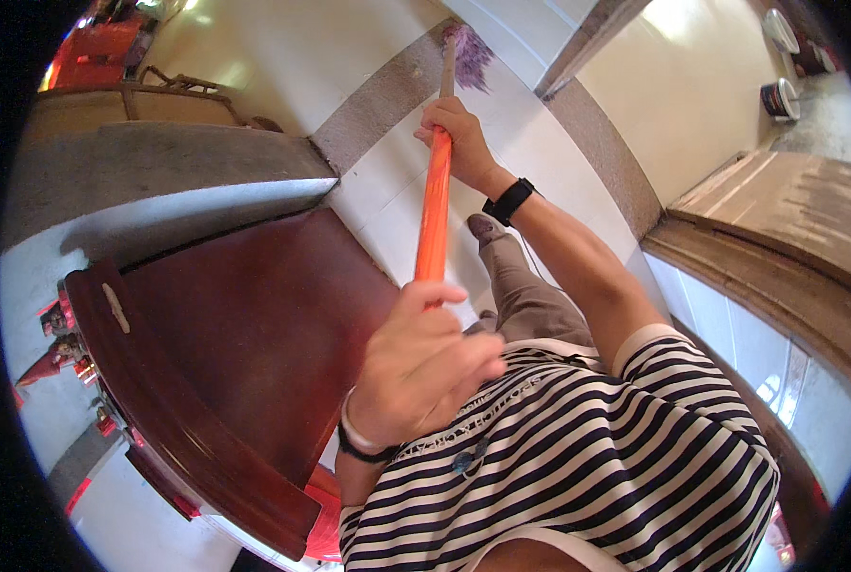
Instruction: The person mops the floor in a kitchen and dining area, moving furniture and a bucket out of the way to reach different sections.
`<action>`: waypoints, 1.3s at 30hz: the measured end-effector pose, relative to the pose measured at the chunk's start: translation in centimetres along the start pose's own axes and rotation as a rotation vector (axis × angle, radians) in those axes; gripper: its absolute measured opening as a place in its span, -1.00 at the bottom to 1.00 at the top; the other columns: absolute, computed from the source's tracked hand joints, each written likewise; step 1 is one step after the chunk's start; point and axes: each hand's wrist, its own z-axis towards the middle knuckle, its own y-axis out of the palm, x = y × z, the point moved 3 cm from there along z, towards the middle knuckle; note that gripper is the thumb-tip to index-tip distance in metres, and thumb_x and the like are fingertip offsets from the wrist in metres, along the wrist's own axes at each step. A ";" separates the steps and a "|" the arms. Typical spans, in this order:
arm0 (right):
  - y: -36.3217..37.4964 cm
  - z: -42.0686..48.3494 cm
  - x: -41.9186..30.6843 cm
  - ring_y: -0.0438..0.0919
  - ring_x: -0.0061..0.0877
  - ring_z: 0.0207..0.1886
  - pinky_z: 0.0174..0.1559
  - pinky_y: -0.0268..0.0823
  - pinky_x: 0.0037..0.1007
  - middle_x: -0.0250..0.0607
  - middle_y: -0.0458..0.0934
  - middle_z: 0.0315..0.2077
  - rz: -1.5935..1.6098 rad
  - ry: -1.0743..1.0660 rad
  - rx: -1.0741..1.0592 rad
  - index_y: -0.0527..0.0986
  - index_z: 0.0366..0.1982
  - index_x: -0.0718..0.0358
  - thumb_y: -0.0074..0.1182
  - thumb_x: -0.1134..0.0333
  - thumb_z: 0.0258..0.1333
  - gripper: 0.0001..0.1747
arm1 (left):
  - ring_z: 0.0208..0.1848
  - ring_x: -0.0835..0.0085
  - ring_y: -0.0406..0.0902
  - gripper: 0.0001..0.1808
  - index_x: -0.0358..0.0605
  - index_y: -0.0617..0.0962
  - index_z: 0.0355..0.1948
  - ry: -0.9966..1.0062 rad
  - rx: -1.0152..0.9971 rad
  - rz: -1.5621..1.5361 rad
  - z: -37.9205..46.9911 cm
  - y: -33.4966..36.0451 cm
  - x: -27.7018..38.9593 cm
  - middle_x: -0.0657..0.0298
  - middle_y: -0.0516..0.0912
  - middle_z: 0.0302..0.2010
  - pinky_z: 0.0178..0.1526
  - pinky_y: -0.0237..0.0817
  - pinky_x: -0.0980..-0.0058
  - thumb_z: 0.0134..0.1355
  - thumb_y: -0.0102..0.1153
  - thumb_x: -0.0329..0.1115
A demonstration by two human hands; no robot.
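A mop with an orange handle (436,207) runs up the picture to its purple, stringy head (472,57), which lies on the floor at the top. My right hand (457,136), with a black band at the wrist, is wrapped around the shaft where the orange part meets a paler length. Nearer to me, my left hand (425,365) has its thumb and forefinger around the handle's near end; the other fingers are partly curled and slightly blurred. A white band and a black one circle that wrist.
A dark red wooden cabinet (253,314) stands close at the left, beside a low wall. Pale floor tiles (540,143) meet a rough stone strip (368,100). At the right are a wooden door (776,207) and its frame, with a bucket (779,100) beyond. A wooden chair (161,104) is at the upper left.
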 end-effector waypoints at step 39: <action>17.9 -16.5 -14.1 0.45 -0.39 -0.35 -0.23 0.35 -0.34 -0.22 0.48 -0.46 0.793 0.711 -0.736 0.45 -0.42 0.30 0.26 0.45 0.03 -0.82 | -0.60 0.20 0.50 -0.74 -0.23 0.60 -0.30 -0.269 0.345 0.138 -10.1 -9.7 5.0 0.14 0.54 -0.63 -0.52 0.26 0.32 0.11 0.32 -0.25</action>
